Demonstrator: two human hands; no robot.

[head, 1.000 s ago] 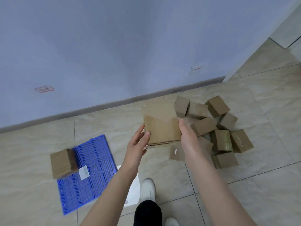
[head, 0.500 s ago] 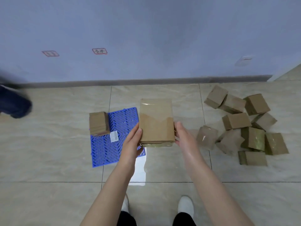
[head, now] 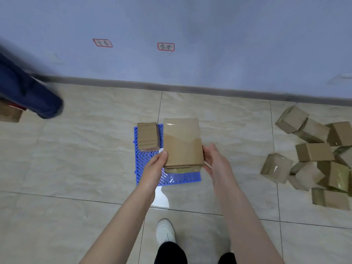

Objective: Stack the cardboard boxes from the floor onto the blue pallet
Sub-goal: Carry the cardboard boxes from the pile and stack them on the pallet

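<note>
I hold a large taped cardboard box (head: 182,143) between both hands, above the right half of the blue pallet (head: 146,164). My left hand (head: 155,168) grips its near left edge, thumb on top. My right hand (head: 215,162) holds its near right side, fingers hidden beneath. A smaller cardboard box (head: 148,136) sits on the pallet's far left corner, close beside the held box. A pile of several cardboard boxes (head: 314,153) lies on the floor at the right.
A blue-grey wall with a dark baseboard (head: 171,86) runs behind the pallet. Another person's blurred dark blue leg (head: 28,92) is at the far left, beside a cardboard box (head: 10,114). My white shoe (head: 164,231) stands on the beige tiles below the pallet.
I have carried the large box left from the pile until it hangs over the pallet. The view swung left, so the pile now sits at the right edge.
</note>
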